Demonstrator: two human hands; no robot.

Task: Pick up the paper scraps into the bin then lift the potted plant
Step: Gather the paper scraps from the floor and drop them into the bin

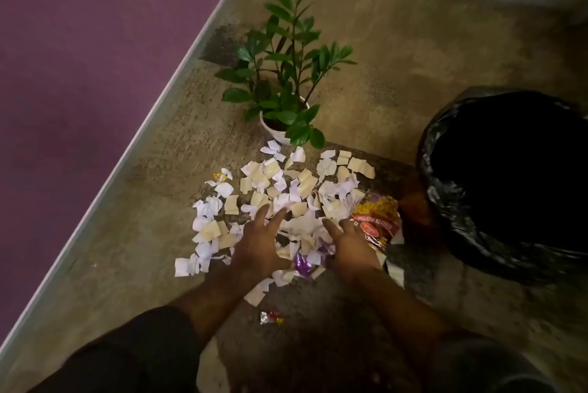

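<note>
A heap of white and beige paper scraps (pixel 280 182) lies spread on the speckled floor. My left hand (pixel 257 243) rests on the near left side of the heap with fingers spread and straight. My right hand (pixel 348 246) lies on the near right side, fingers extended over the scraps. A mound of scraps sits between the two hands. Behind the heap stands the potted plant (pixel 286 74), green leaves in a white pot (pixel 270 132). The bin (pixel 509 182), lined with a black bag, stands open at the right.
A red and yellow snack wrapper (pixel 377 217) lies at the heap's right edge. A purple foil wrapper (pixel 302 264) sits between my hands, and a small red and silver wrapper (pixel 270 318) lies nearer me. A purple wall (pixel 95 58) runs along the left.
</note>
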